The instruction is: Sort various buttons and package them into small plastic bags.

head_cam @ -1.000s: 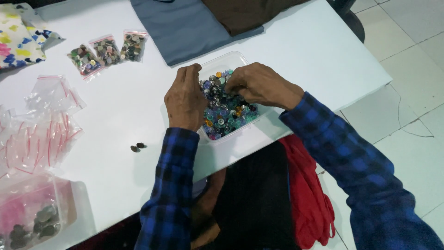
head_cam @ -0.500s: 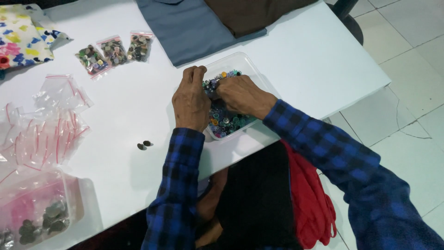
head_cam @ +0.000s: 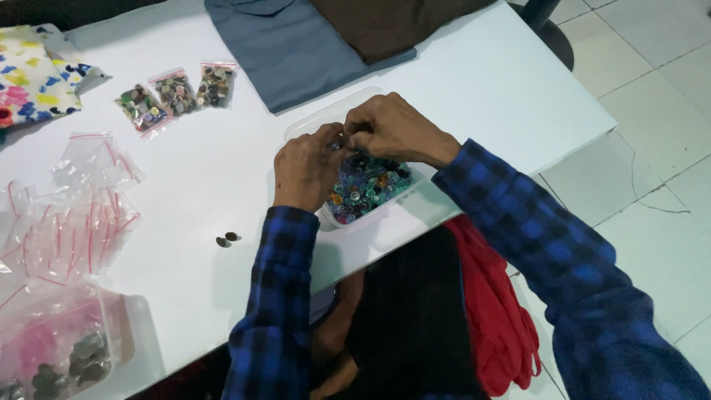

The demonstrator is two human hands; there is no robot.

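A clear plastic tray (head_cam: 307, 122) full of small coloured buttons (head_cam: 368, 191) sits near the table's front edge. My left hand (head_cam: 305, 169) and my right hand (head_cam: 392, 132) hover over the tray's far left part. Their fingertips meet and pinch a small piece from the tray. The fingers hide most of it. Both wrists are in blue checked sleeves.
Two dark loose buttons (head_cam: 227, 239) lie left of the tray. Three small bags of buttons (head_cam: 178, 92) lie further back, and empty zip bags (head_cam: 70, 222) at the left. A plastic box (head_cam: 59, 355) is at the bottom left. Floral (head_cam: 29, 74), grey-blue (head_cam: 289, 52) and brown cloths (head_cam: 385, 26) lie at the back.
My hands were spread over the buttons. They have come together, fingertips pinched, above the tray's far left side.
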